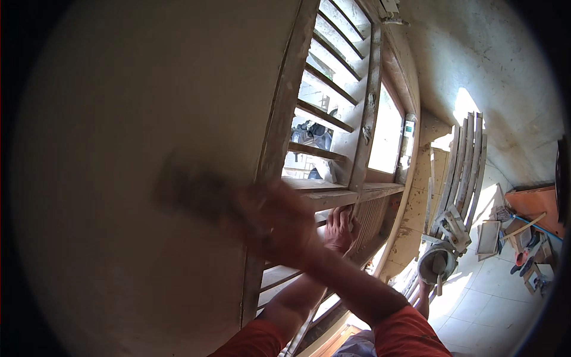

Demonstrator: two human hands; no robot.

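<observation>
My right hand (282,223) is smeared by motion in front of a plain beige wall (131,250). A dark brownish tool (199,190), too blurred to tell its kind, juts from it toward the wall. Whether the tool touches the wall, I cannot tell. Beneath my right forearm passes my left arm, and my left hand (339,229) has its fingers curled over a rail of the wooden window frame (333,199), just below the sill. The louvred window slats (327,81) slope above both hands, and more slats lie below.
To the right, a grey bucket (429,266) holds a handled tool, beside long wooden planks (467,166) leaning lengthwise. Assorted tools and frames (526,253) lie on the tiled floor (476,303) at far right. A bright opening (385,131) stands beyond the louvres.
</observation>
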